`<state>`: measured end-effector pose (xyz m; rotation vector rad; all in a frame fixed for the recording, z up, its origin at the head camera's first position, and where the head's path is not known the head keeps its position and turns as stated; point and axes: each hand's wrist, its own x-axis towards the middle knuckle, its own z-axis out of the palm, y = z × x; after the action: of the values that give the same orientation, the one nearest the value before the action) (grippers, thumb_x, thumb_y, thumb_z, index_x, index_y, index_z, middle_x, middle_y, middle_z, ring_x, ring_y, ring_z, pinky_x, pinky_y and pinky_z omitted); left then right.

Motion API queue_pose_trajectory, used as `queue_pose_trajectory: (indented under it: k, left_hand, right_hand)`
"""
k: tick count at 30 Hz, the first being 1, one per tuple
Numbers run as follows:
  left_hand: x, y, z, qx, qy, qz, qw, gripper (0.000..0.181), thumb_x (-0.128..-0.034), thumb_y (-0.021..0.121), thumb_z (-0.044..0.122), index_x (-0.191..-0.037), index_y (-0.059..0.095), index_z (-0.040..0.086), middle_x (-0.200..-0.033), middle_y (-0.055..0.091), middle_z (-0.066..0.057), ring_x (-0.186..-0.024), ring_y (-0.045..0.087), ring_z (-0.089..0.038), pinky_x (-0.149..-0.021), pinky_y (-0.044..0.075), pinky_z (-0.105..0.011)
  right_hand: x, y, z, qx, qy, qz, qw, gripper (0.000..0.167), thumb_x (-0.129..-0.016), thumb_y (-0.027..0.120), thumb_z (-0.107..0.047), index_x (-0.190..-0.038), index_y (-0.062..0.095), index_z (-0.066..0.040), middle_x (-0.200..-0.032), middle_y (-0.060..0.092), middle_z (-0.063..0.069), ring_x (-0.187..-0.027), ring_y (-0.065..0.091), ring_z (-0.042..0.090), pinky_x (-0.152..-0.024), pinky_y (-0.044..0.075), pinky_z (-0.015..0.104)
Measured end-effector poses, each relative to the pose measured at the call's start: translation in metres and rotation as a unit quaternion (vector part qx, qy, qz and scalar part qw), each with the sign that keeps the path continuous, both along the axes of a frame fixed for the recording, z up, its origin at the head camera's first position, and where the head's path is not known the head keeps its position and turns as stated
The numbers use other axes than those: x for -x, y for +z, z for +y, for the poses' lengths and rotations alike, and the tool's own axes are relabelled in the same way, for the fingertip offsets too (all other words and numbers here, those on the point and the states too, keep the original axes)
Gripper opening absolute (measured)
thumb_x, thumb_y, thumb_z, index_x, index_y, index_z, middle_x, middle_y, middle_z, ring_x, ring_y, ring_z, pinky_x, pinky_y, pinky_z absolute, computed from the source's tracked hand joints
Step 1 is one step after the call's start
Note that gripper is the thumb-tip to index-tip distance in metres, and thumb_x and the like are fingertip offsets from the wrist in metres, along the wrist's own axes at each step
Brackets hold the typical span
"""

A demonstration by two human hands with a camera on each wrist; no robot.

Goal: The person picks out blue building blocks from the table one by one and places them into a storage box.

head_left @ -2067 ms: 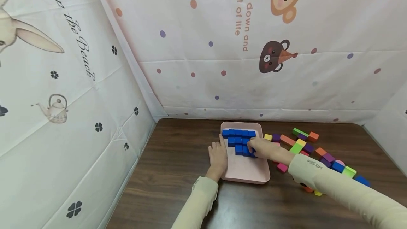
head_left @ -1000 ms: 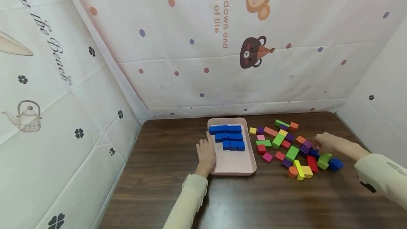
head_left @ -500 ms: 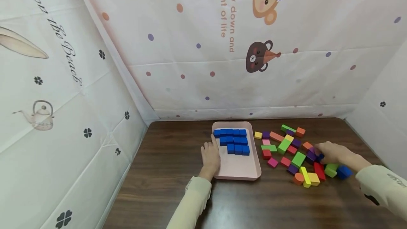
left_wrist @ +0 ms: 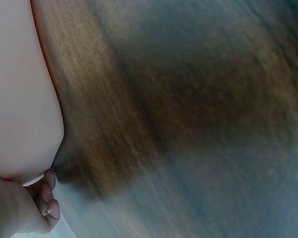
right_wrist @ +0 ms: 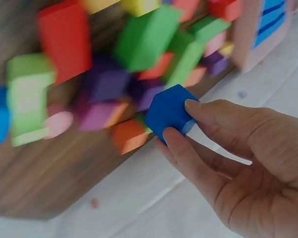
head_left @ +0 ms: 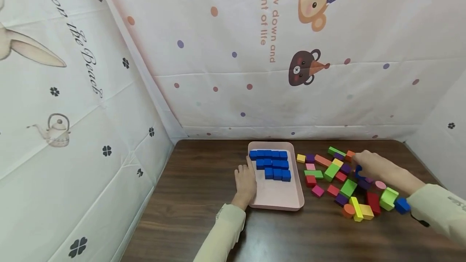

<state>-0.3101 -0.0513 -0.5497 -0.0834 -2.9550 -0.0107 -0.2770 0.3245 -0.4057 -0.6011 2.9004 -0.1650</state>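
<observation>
A pink tray (head_left: 276, 201) holds several small blue blocks (head_left: 273, 164) lined up in three rows. My left hand (head_left: 245, 182) lies against its left rim, one finger stretched along the edge; its thumb is not clear. In the left wrist view the fingers of this left hand (left_wrist: 45, 203) show small at the lower left. My right hand (head_left: 373, 167) hovers over the far right of the loose pile. Between thumb and fingers it pinches a blue block (right_wrist: 169, 111) with a curved cutout, plain in the right wrist view.
Loose coloured blocks lie scattered right of the tray, among them a green block (head_left: 348, 188), a red block (head_left: 373, 202) and a yellow bar (head_left: 356, 209). Another blue block (head_left: 402, 205) sits at the pile's right end. Patterned cloth walls (head_left: 218, 104) border the brown table (head_left: 204, 165).
My right hand has gone from the tray to the pile's right side, reached down there and come up with a blue block. The left hand has stayed at the tray's rim.
</observation>
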Motion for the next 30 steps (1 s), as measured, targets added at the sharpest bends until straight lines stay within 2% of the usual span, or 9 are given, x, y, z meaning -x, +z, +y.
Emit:
queue_pose_trajectory:
  k: [7,13,16,22,25,30]
  left_hand:
    - [-0.002,0.000,0.001,0.008,0.005,0.011,0.9999,0.080,-0.0938,0.074,0.025,-0.158,0.031,0.007,-0.118,0.071,-0.006,-0.106,0.057,-0.022,-0.094,0.047,-0.036]
    - [-0.002,0.001,0.001,-0.005,0.007,0.006,0.9999,0.076,-0.0961,0.071,0.023,-0.159,0.031,0.007,-0.119,0.071,-0.007,-0.107,0.057,-0.022,-0.097,0.048,-0.037]
    - [-0.002,0.001,0.001,-0.004,0.009,-0.001,0.9999,0.076,-0.0968,0.070,0.024,-0.159,0.030,0.007,-0.120,0.071,-0.006,-0.108,0.057,-0.022,-0.098,0.048,-0.037]
    - [-0.001,0.000,0.001,-0.008,0.012,0.001,0.9999,0.080,-0.0943,0.073,0.026,-0.159,0.030,0.007,-0.118,0.071,-0.006,-0.105,0.056,-0.022,-0.092,0.046,-0.036]
    - [-0.001,0.000,0.001,-0.008,0.015,0.002,0.9999,0.080,-0.0936,0.074,0.026,-0.159,0.031,0.008,-0.121,0.070,-0.006,-0.106,0.055,-0.022,-0.093,0.046,-0.036]
    - [-0.002,0.002,0.002,0.018,0.022,0.012,0.9995,0.079,-0.0921,0.075,0.030,-0.157,0.035,0.009,-0.129,0.065,-0.007,-0.112,0.053,-0.022,-0.095,0.045,-0.036]
  right_hand:
    - [0.002,0.005,-0.057,0.052,0.072,0.021,0.9959,0.014,-0.083,0.077,0.003,-0.094,0.070,-0.001,-0.087,0.070,0.006,-0.076,0.063,0.014,-0.065,0.057,0.033]
    - [-0.001,0.007,-0.106,0.063,0.095,0.053,0.9921,0.020,-0.081,0.081,0.002,-0.097,0.071,-0.003,-0.091,0.071,0.008,-0.078,0.065,0.014,-0.068,0.060,0.033]
    - [-0.002,0.005,-0.127,0.072,0.096,0.046,0.9917,0.022,-0.081,0.081,0.001,-0.101,0.072,-0.003,-0.097,0.072,0.011,-0.083,0.070,0.019,-0.072,0.061,0.034]
    - [-0.003,-0.009,-0.160,0.080,0.107,0.026,0.9907,0.020,-0.084,0.080,-0.003,-0.102,0.072,-0.004,-0.099,0.073,0.012,-0.082,0.069,0.018,-0.073,0.062,0.032]
    - [-0.003,-0.018,-0.170,0.097,0.113,0.013,0.9887,0.019,-0.084,0.081,-0.002,-0.100,0.071,-0.005,-0.099,0.072,0.012,-0.080,0.066,0.016,-0.072,0.061,0.031]
    - [-0.001,-0.028,-0.184,0.107,0.119,0.001,0.9871,0.020,-0.083,0.081,-0.004,-0.101,0.072,-0.005,-0.099,0.072,0.010,-0.081,0.066,0.016,-0.075,0.062,0.032]
